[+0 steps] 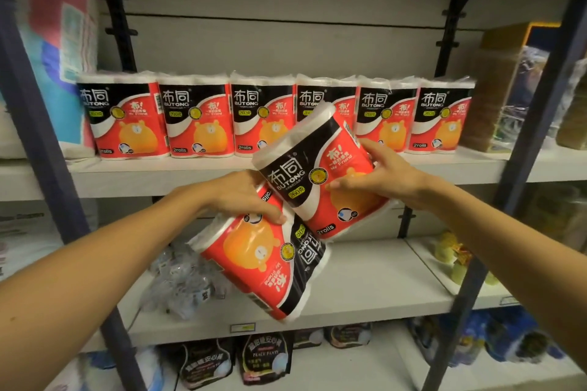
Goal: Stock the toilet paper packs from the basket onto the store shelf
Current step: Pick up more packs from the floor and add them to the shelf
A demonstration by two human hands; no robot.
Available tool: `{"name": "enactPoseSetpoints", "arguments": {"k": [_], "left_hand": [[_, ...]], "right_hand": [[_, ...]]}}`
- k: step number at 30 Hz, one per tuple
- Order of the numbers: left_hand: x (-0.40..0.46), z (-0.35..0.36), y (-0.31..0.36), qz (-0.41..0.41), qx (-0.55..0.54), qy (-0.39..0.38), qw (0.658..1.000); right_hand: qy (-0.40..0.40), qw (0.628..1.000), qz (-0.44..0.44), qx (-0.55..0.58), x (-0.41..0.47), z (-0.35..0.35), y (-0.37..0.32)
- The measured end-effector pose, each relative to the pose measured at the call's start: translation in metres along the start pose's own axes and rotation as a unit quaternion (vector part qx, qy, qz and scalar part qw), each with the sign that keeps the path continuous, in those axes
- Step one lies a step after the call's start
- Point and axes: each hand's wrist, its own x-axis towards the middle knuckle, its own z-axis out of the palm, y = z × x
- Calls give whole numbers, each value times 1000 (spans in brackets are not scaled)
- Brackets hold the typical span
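Several red-and-black toilet paper packs [200, 119] stand in a row at the back of the upper shelf [158, 179]. My left hand [244, 197] grips the top of an upside-down pack [263, 267] that hangs in front of the lower shelf. My right hand [378, 178] holds a second, tilted pack [305, 174] from its right side, thumb on the front and index finger stretched along the upper edge, in front of the upper shelf's edge. The basket is out of view.
Dark metal uprights [50, 149] frame the shelf bay on both sides. Clear plastic-wrapped goods [181, 279] lie on the lower shelf [365, 289] at the left. Black pouches [266, 359] stand on the bottom shelf. Boxes [502, 86] fill the upper shelf's right end.
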Motion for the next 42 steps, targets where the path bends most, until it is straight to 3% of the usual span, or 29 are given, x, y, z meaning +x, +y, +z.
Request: {"name": "enactPoseSetpoints", "arguments": {"k": [5, 10, 18, 32, 42], "left_hand": [[24, -1, 23, 51, 22, 110, 992], [39, 2, 42, 59, -135, 220, 964], [74, 35, 85, 37, -247, 352, 902], [106, 38, 92, -3, -295, 390, 872], [121, 40, 102, 6, -332, 419, 845]], "right_hand": [[161, 987, -19, 20, -3, -44, 5], [327, 941, -5, 81, -2, -108, 17], [441, 893, 27, 83, 12, -184, 54], [373, 918, 87, 99, 65, -217, 117], [405, 908, 88, 54, 75, -221, 140]]}}
